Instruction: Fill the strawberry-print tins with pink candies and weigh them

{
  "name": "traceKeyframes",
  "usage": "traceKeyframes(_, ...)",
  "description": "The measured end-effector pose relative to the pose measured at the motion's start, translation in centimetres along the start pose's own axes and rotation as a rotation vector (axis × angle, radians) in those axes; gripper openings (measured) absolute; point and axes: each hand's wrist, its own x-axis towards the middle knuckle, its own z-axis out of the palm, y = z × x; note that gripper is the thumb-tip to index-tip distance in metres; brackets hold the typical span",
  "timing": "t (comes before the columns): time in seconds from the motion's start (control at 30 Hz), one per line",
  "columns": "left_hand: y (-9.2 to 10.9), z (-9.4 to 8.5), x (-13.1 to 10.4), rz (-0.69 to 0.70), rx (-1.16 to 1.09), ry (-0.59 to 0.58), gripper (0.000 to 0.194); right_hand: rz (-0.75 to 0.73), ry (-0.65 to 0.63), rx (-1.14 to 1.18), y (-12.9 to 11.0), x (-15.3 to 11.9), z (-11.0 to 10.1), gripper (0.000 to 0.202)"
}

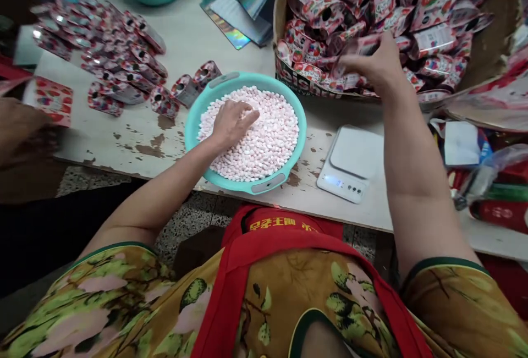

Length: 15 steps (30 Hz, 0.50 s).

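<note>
A pale counter (185, 39), patchy along its near edge, is crowded with things. Pink-white candies (272, 132) are held in a teal bowl (192, 132) at the near middle. The left hand (234, 122) is rested on them, its fingers bent; whether any are gripped cannot be told. The right hand (377, 64) is held over wrappers (433, 6) in a box (493, 53) at the far right, its fingers blurred; whether 1 is grasped cannot be told. On a scale (357, 154), right of the bowl, 0 is shown. Tubes (124, 55) are clustered at the far left.
</note>
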Motion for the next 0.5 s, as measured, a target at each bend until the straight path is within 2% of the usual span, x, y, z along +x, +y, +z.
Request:
traceKeyframes(0.1, 2.3, 0.3, 0.6, -0.030, -0.032, -0.020, 0.035, 0.210, -0.059, 0.662, -1.1, -2.2, -0.9, 0.054)
traceKeyframes(0.17, 3.5, 0.2, 0.7, -0.056, -0.054, -0.002, 0.030, 0.212, -0.076, 0.859, -2.7, -4.8, -1.6, 0.051)
traceKeyframes(0.27, 4.4, -0.1, 0.6, -0.099, -0.130, 0.041, 0.026, 0.289, -0.149, 0.942, -4.9, -10.0, -1.8, 0.070)
traceKeyframes(0.37, 4.6, -0.2, 0.5, -0.156, -0.299, 0.082, 0.024, 0.384, -0.215, 0.894, -5.3, -14.3, -0.7, 0.085)
traceKeyframes(0.5, 4.4, -0.6, 0.7, -0.313, -0.742, 0.142, 0.030, 0.275, -0.265, 0.834, -4.0, -17.0, 1.8, 0.079)
